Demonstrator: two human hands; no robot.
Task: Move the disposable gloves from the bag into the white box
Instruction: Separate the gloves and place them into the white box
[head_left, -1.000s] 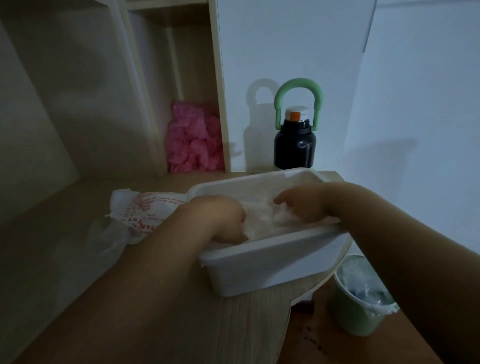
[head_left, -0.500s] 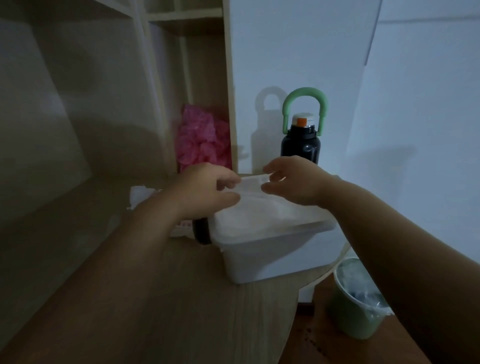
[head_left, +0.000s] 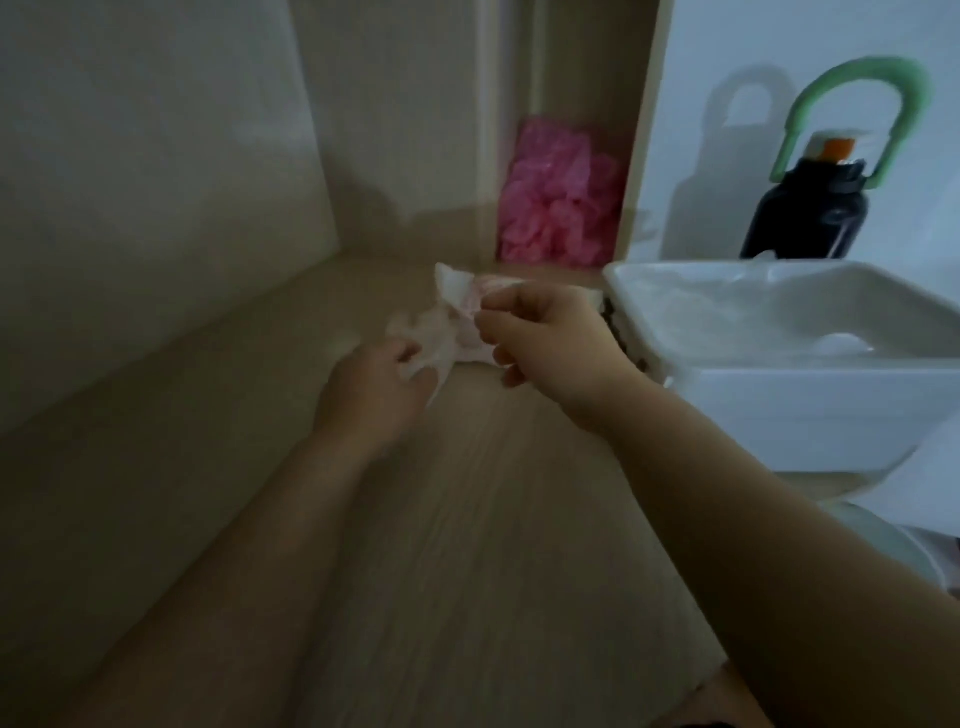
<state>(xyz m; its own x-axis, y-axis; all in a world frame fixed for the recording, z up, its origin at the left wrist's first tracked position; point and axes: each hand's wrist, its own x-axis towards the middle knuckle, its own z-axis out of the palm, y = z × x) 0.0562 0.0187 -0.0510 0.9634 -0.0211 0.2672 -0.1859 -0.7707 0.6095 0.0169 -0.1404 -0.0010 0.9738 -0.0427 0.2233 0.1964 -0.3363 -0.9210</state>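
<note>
The crumpled clear bag with red print lies on the wooden desk, left of the white box. My left hand pinches the bag's near left edge. My right hand pinches its upper right part with fingers curled. Inside the white box lie clear disposable gloves in a pale heap. The frame is blurred, so the bag's opening and any contents are hard to make out.
A pink bundle of plastic fills the shelf nook behind the bag. A black bottle with a green handle stands behind the box. Shelf walls close the left and back. The desk's edge curves away at the right, below the box.
Both hands left the white box, where they held a glove above it, and moved left to the bag, now gripping it. The view swung left.
</note>
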